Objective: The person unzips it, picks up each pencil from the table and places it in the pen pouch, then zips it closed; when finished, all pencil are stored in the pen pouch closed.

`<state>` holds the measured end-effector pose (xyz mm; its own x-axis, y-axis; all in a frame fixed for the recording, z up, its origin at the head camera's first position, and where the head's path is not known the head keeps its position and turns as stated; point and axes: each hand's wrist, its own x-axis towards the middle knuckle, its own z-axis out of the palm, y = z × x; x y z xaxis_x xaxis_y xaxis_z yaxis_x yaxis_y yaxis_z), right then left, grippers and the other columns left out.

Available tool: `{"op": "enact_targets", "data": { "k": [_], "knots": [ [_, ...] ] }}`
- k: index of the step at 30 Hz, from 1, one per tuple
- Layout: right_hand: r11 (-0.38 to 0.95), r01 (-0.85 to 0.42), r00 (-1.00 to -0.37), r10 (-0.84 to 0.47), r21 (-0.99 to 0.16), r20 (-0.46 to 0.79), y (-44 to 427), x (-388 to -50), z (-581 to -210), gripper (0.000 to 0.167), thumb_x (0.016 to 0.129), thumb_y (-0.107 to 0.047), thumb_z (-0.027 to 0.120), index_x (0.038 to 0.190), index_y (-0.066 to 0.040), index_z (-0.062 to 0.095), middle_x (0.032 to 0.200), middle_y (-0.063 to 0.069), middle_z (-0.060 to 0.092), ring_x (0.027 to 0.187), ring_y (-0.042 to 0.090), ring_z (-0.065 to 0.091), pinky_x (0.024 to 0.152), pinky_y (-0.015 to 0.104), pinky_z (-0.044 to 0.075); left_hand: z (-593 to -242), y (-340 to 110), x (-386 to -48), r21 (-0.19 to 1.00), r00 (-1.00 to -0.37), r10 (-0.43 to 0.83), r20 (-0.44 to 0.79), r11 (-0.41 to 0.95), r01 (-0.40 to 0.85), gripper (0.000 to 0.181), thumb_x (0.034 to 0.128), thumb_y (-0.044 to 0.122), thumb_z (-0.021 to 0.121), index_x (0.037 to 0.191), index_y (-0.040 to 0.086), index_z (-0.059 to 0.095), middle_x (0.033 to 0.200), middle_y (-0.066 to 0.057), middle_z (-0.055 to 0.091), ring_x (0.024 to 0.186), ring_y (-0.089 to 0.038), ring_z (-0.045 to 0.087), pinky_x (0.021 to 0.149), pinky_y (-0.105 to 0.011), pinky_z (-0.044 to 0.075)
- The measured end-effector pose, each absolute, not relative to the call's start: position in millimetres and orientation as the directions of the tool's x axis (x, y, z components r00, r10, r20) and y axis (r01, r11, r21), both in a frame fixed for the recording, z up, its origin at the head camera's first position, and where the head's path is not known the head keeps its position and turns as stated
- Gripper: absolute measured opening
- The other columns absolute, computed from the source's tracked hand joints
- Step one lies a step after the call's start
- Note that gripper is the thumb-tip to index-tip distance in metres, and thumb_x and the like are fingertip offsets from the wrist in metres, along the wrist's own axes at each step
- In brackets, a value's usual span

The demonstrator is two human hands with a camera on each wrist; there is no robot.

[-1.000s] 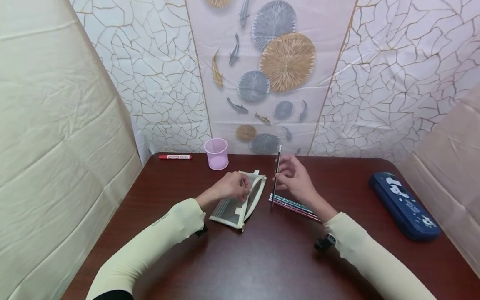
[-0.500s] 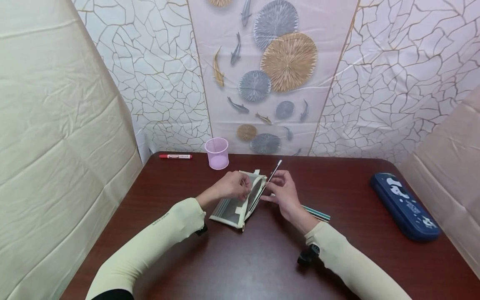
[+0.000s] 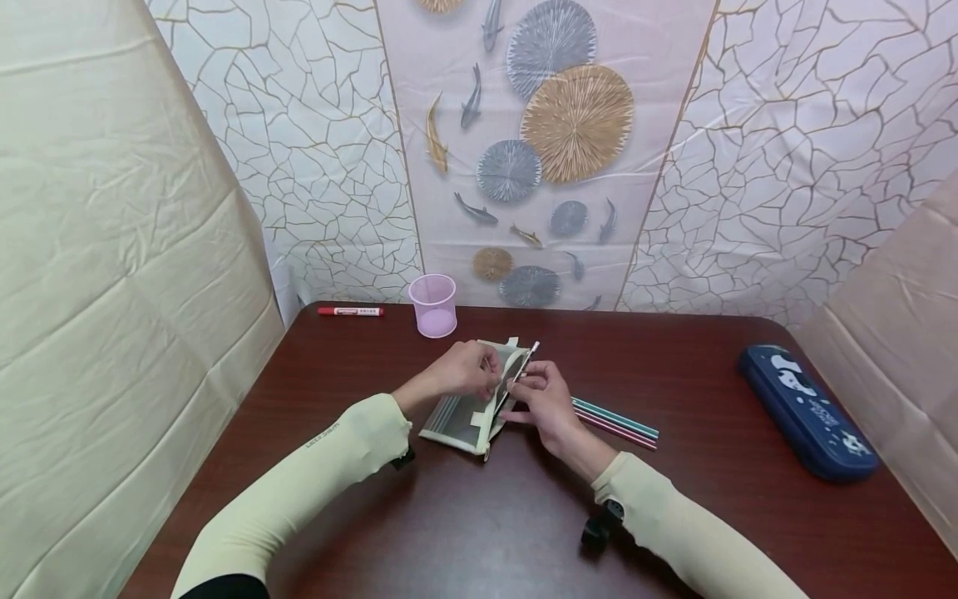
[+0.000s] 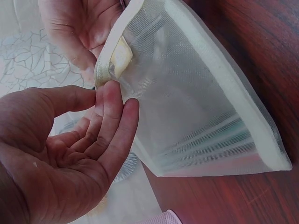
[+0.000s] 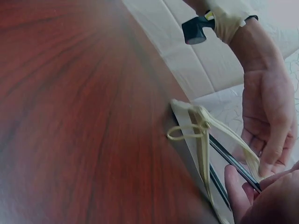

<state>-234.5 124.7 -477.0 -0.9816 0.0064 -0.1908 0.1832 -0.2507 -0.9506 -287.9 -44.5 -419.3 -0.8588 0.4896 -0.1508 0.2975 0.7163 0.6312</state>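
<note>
A mesh pouch (image 3: 452, 421) with cream edging lies on the table, its zipped mouth spread. My left hand (image 3: 471, 370) pinches one edge of that mouth between thumb and fingers, as the left wrist view also shows for the left hand (image 4: 79, 135). A dark pencil (image 3: 530, 356) is held by my right hand (image 3: 548, 408), slanting into the pouch's mouth; in the right wrist view the dark pencil (image 5: 233, 163) passes between the cream edges. Through the mesh, greenish and pink sticks (image 4: 215, 140) show inside the pouch. Several teal and pink pencils (image 3: 617, 423) lie beside the right hand.
A pink cup (image 3: 433, 308) stands behind the pouch, and a red marker (image 3: 350, 312) lies near the table's back left edge. At the right is a blue pencil case (image 3: 808, 412). A patterned cloth hangs behind the table.
My right hand has moved left and down from above the loose pencils, tilting the dark pencil and lowering its end into the pouch. The left hand has stayed in place on the pouch edge.
</note>
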Motion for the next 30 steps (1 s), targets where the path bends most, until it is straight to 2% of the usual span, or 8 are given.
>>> {"op": "enact_targets", "data": {
  "k": [4,16,24,30],
  "knots": [
    [-0.228,0.208,-0.977,-0.004,-0.951,-0.212,120.7,-232.9,-478.0,0.041,0.099,0.006,0.064,0.131,0.001,0.039,0.11,0.013,0.06,0.084,0.02,0.068,0.075,0.046,0.067,-419.9,-42.8,-287.9,0.638,-0.861,0.483,-0.158,0.716,0.284,0.005,0.0969,0.013,0.068,0.093,0.011,0.07,0.074,0.0,0.075,0.073,-0.02,0.08,0.059,-0.021,0.052],
    [-0.206,0.254,-0.966,-0.001,-0.945,-0.26,117.8,-233.0,-481.5,0.045,0.098,0.006,0.063,0.134,0.004,0.036,0.109,0.014,0.058,0.08,0.019,0.067,0.074,0.041,0.067,-421.4,-41.7,-287.1,0.638,-0.858,0.489,-0.159,0.714,0.289,0.006,0.0983,0.014,0.069,0.093,0.012,0.07,0.077,0.0,0.076,0.073,-0.018,0.08,0.06,-0.021,0.051],
    [-0.176,0.251,-0.967,-0.012,-0.952,-0.253,116.9,-236.3,-483.3,0.044,0.097,0.009,0.061,0.133,0.007,0.036,0.108,0.016,0.059,0.081,0.015,0.067,0.073,0.042,0.067,-419.6,-41.5,-285.7,0.639,-0.861,0.483,-0.162,0.716,0.282,0.009,0.1,0.016,0.067,0.093,0.012,0.07,0.075,0.0,0.076,0.076,-0.02,0.08,0.06,-0.022,0.051],
    [-0.144,0.257,-0.966,-0.009,-0.956,-0.258,117.1,-239.8,-481.8,0.043,0.096,0.009,0.063,0.131,0.005,0.038,0.105,0.013,0.058,0.078,0.015,0.067,0.071,0.039,0.067,-418.8,-41.5,-285.1,0.652,-0.863,0.479,-0.163,0.708,0.27,0.007,0.0991,0.013,0.067,0.093,0.011,0.07,0.076,-0.001,0.076,0.076,-0.022,0.08,0.06,-0.022,0.052]
  ]
}}
